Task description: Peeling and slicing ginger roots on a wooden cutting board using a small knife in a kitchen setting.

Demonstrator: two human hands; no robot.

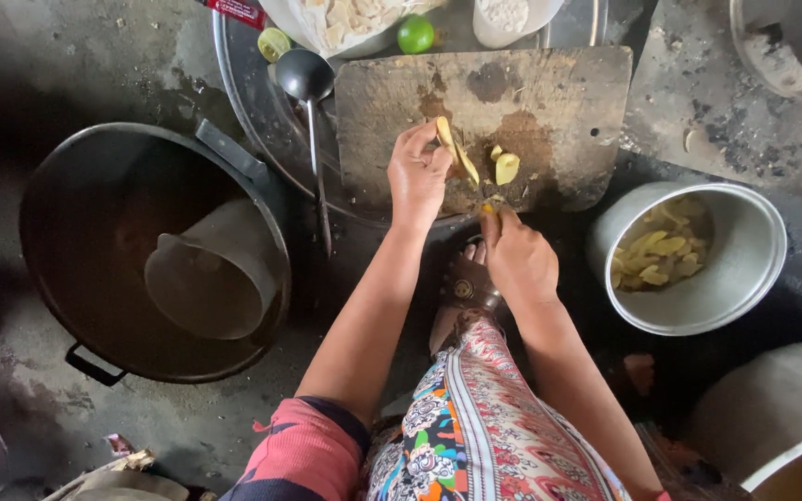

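Note:
My left hand point(417, 172) pins a yellow peeled piece of vegetable point(447, 139) against a worn wooden cutting board point(559, 102). Cut yellow pieces point(506, 167) lie just right of it on the board. My right hand point(517, 255) is closed at the board's near edge; a yellowish tip shows at its fingers, and what it grips is hidden. A metal bowl point(744, 269) at the right holds several cut yellow pieces point(661, 252).
A large dark pot point(76, 195) with brown liquid and a plastic jug point(211, 278) sits left. A ladle point(306, 79) rests on a round metal tray point(262, 111). A green lime point(415, 34) and bowls lie beyond the board. Another pot rim point(791, 455) is bottom right.

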